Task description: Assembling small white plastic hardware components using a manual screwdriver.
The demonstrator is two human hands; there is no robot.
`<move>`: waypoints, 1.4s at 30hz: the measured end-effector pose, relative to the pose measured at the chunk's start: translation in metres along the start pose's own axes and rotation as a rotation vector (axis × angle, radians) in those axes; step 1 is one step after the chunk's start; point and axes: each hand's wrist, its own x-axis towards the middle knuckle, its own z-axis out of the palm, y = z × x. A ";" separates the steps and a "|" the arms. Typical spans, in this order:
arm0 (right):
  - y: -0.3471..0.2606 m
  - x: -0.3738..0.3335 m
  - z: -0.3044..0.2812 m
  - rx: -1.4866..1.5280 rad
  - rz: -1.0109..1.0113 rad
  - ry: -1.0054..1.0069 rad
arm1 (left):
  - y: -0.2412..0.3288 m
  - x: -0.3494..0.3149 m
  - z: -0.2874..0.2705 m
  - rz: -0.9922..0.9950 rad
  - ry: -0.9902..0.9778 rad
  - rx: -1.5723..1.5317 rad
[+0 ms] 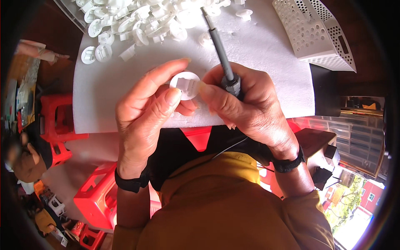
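perforated white basket [316, 33], red stools [56, 116], white foam sheet [125, 83]

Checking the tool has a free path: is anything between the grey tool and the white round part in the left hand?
Nothing visible: the grey tool in the right hand sits right beside the white round part.

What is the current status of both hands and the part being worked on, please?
Left hand pinching a round white plastic part. Right hand gripping a grey pen-like tool beside it. Pile of white parts behind; nothing blocking.
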 end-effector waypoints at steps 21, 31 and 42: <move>0.012 0.003 0.003 0.019 -0.089 -0.021 | -0.009 0.001 -0.014 0.199 -0.156 0.075; 0.015 0.003 0.005 -0.025 -0.149 -0.011 | -0.008 -0.001 -0.013 0.191 -0.128 0.134; 0.015 0.002 0.007 -0.022 -0.162 -0.006 | -0.008 -0.002 -0.012 0.193 -0.121 0.158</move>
